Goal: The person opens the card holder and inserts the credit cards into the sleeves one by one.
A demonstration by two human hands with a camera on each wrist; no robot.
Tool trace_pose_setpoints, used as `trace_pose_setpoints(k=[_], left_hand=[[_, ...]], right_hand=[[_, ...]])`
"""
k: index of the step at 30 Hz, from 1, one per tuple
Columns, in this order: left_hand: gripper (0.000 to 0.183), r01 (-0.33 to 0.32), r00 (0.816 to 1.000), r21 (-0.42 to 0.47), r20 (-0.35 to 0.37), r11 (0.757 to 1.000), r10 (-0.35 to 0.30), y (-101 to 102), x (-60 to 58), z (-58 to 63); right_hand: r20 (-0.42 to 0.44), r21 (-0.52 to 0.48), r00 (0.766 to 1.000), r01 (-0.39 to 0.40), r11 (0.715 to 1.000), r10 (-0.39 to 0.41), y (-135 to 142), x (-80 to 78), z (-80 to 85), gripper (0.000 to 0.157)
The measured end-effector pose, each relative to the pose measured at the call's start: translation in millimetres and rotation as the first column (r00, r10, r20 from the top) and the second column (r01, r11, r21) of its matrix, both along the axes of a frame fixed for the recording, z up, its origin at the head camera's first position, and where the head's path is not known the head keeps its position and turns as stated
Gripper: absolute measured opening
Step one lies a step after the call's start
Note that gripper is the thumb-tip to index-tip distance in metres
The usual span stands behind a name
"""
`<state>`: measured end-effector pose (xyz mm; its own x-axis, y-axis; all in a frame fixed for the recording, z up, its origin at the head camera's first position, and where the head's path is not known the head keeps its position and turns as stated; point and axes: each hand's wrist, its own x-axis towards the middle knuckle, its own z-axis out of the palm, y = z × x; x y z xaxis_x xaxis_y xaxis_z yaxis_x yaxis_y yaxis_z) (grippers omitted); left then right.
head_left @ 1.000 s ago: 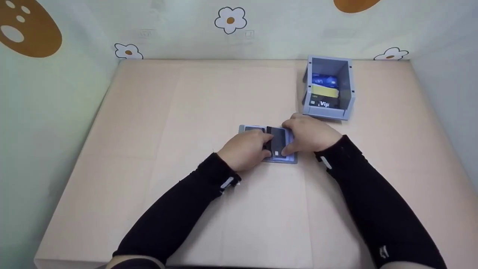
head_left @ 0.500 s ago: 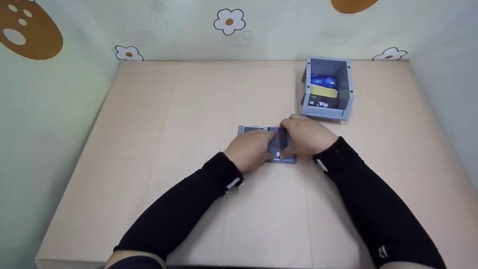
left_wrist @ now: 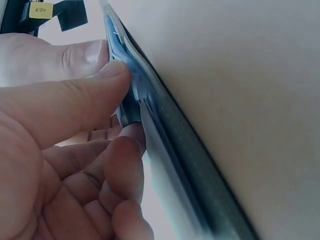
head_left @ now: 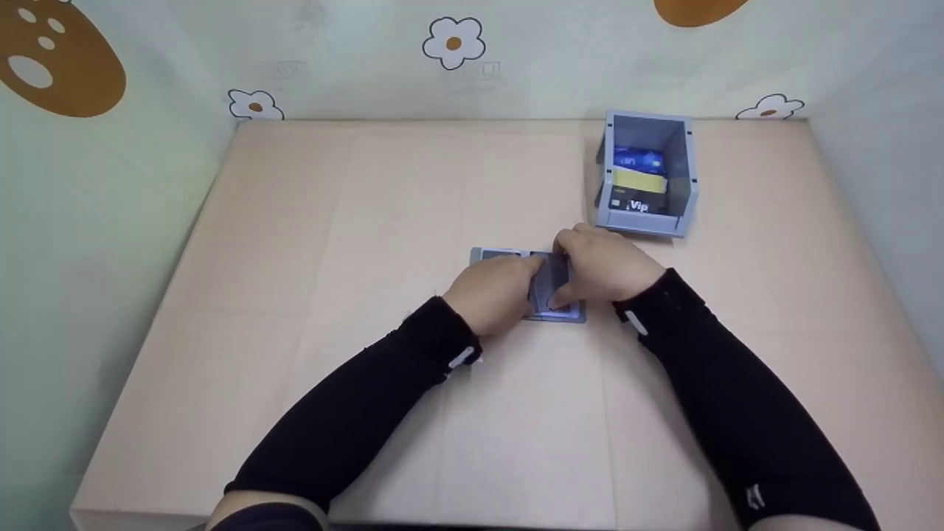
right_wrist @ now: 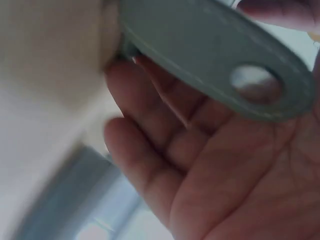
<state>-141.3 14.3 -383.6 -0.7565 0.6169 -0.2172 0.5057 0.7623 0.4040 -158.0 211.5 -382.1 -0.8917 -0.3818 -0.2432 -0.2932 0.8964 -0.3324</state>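
Observation:
An open card holder [head_left: 564,317] with a grey-green cover and clear bluish sleeves lies on the table between both hands. Over its right half is a dark card [head_left: 550,279]. My left hand [head_left: 490,295] pinches a sleeve beside the card's left edge; in the left wrist view its thumb [left_wrist: 95,95] presses on the sleeve and fingertips sit behind it. My right hand [head_left: 608,265] grips the card's right side, thumb near its lower corner and fingers at the far edge. In the right wrist view, the holder's strap [right_wrist: 200,55] with a round metal snap [right_wrist: 257,84] crosses the palm.
A grey-blue bin [head_left: 641,223] stands behind the right hand, holding a blue card [head_left: 639,159], a yellow card [head_left: 639,181] and a black "Vip" card [head_left: 627,200]. Flower-patterned walls [head_left: 354,66] border the pale table [head_left: 369,192].
The dark card has shifted slightly, and its white chip mark no longer shows. My left hand has moved a little right along the holder; my right hand has stayed nearly in place.

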Motion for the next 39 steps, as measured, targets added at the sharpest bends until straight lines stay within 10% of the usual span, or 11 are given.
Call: trace_pose_setpoints(k=[20,33,39], left_hand=[[0.07,-0.058,0.996,0.058,0.072,0.997,0.054,-2,-4.6,-2.4],[0.046,-0.258,0.966,0.125,0.052,0.958,0.253,-43,-22.1,8.3],[0.044,-0.286,0.956,0.148,0.105,0.947,0.273,-52,-21.9,1.5]], right_hand=[[0.137,-0.214,0.969,0.23,0.949,-0.203,3,-11.7,-1.0,0.025],[0.246,-0.363,0.929,0.353,0.862,-0.277,-1,-9.0,12.9,0.051],[0.248,-0.421,0.95,0.283,0.862,-0.19,-10,-1.6,18.3,0.06]])
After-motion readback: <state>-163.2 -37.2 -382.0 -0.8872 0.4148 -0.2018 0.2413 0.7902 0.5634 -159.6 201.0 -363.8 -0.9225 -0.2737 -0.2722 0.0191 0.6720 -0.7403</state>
